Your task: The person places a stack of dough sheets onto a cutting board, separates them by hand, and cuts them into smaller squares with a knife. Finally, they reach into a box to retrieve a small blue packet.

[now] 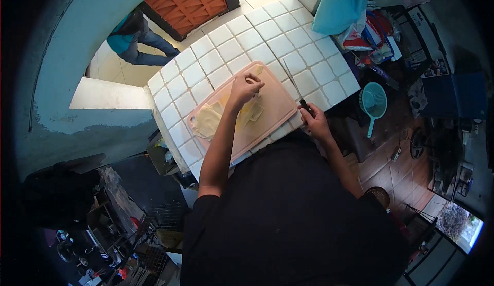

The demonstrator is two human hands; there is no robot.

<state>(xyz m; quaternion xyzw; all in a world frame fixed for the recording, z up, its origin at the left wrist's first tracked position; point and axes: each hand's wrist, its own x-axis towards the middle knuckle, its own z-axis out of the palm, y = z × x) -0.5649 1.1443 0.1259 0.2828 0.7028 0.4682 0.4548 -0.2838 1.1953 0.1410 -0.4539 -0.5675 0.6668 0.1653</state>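
A pink cutting board (280, 98) lies on the white tiled counter. Pale yellow flat sheets (207, 122) rest on its left end, and smaller cut pieces (252, 114) of the same stuff lie near the middle, partly behind my left forearm. One small pale piece (259, 70) sits at the far edge. Over the board, my left hand (247, 87) has its fingers curled together; what they hold, if anything, is too small to name. My right hand (315, 121) grips the black handle of a knife (292, 78), its long thin blade pointing away, over the tiles right of the board.
The tiled counter (314, 54) ends at a wall on the left. A teal cloth (339, 5) hangs at its far right corner, above piled household items. Lower right is a turquoise strainer (373, 101). Beyond the counter, a person in jeans (141, 44) is near an orange lattice gate (188, 3).
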